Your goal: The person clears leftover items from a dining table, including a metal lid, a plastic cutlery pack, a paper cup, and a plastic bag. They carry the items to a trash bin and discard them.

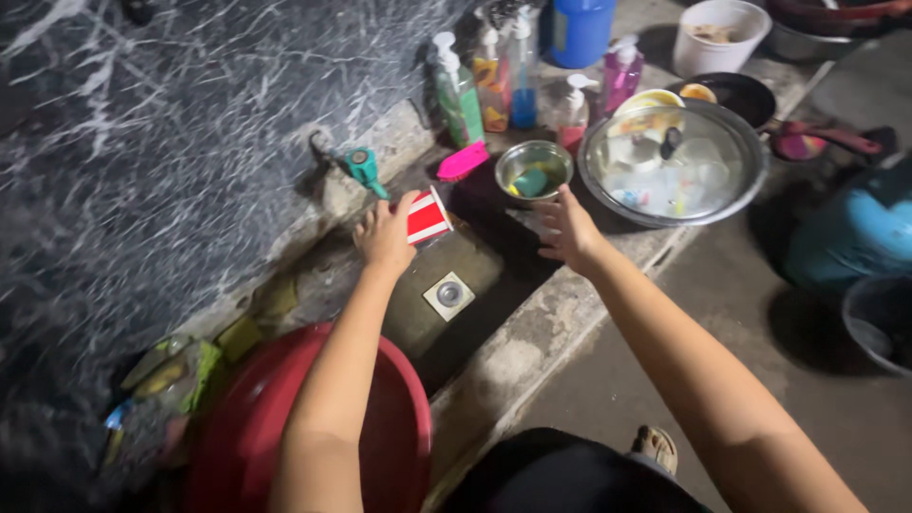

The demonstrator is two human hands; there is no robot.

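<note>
While the left hand [385, 236] grips a red-and-white striped cup [427, 216] over the sunken concrete sink [475, 275], the right hand [567, 228], fingers spread and empty, hovers beside a small steel bowl [534, 168] near the sink's raised edge.

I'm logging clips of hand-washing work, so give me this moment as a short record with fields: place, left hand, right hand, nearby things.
place: low concrete wash trough against a dark marbled wall
left hand: left hand holds a red-and-white striped cup under the green tap
right hand: right hand open, empty, next to the small steel bowl
nearby: big steel basin of dishes, pump bottles, red plastic tub
</note>
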